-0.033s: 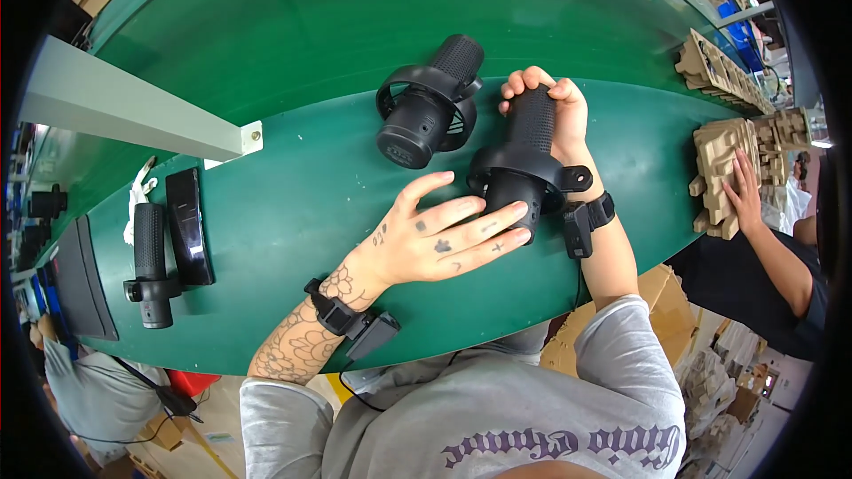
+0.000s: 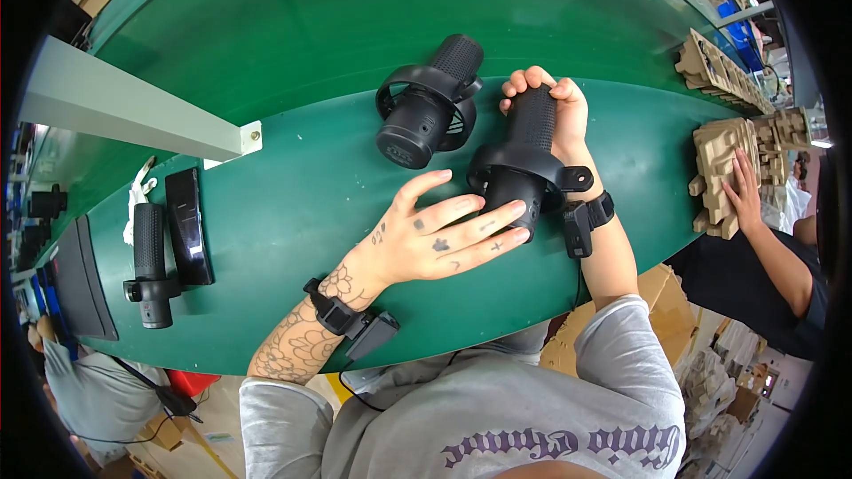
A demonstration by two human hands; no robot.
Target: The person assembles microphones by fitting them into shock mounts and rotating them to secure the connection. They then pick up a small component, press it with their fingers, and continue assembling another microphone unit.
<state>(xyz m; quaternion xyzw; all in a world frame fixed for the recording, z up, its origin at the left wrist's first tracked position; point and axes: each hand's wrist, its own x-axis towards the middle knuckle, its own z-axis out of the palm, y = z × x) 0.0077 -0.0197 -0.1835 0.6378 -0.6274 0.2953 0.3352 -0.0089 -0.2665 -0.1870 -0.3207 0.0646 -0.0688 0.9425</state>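
My right hand (image 2: pixel 570 115) is wrapped round the grille end of a black microphone (image 2: pixel 524 155), its fingers curled over the top. A round ring mount with a side lug encircles that microphone's middle. With fingers spread, my left hand (image 2: pixel 435 235) rests its fingertips on the microphone's smooth lower end; the thumb stands apart. Just left of it, a second black microphone (image 2: pixel 417 120) with a similar ring mount lies on the green table (image 2: pixel 302 275), touched by neither hand. Each wrist wears a strapped black device.
At the left lie a third black microphone (image 2: pixel 151 253), a dark glossy slab (image 2: pixel 189 226) and a dark flat sheet (image 2: pixel 84 279). A grey metal post (image 2: pixel 133 102) stands on the table. On the right, a co-worker's hand (image 2: pixel 745 191) touches moulded cardboard trays (image 2: pixel 714 168).
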